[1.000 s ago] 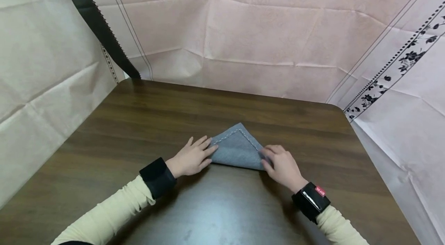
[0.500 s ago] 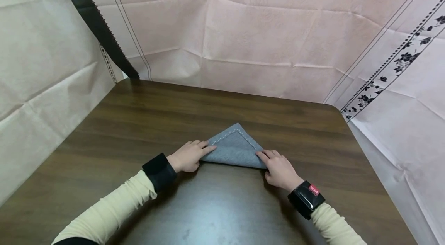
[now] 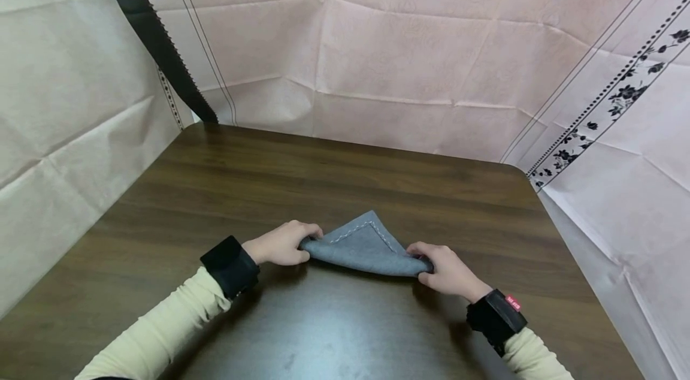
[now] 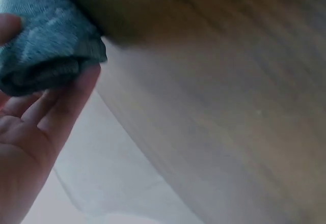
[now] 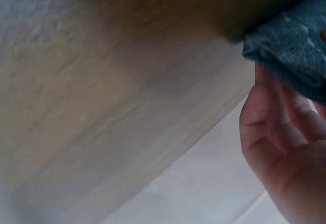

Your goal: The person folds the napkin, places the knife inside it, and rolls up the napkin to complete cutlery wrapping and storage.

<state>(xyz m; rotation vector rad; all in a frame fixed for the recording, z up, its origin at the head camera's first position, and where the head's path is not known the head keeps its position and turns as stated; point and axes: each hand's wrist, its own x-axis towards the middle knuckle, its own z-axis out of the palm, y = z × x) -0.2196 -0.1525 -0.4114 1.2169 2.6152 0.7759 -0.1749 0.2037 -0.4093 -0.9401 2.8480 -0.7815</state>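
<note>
A blue-grey cloth [image 3: 361,245] with a white dashed line near its border is folded to a triangle, its tip pointing away from me. Along the near side it forms a thick roll, sagging slightly in the middle. My left hand [image 3: 281,243] grips the roll's left end, thumb on the near side. At the opposite end my right hand [image 3: 448,270] holds the roll between thumb and fingers. Layered folds show at the cloth end [image 4: 51,56] in the left wrist view. In the right wrist view, fingers lie beneath the other cloth end [image 5: 290,51].
The dark brown wooden table [image 3: 259,170] extends around the cloth on all sides. Behind it hangs a creased pale sheet [image 3: 388,56], with a black strip [image 3: 156,38] at the left and a floral border [image 3: 609,110] at the right.
Both hands have moved outward to the cloth's ends and now grip them. The near edge has become a thicker roll, and the triangle's tip has come closer to me.
</note>
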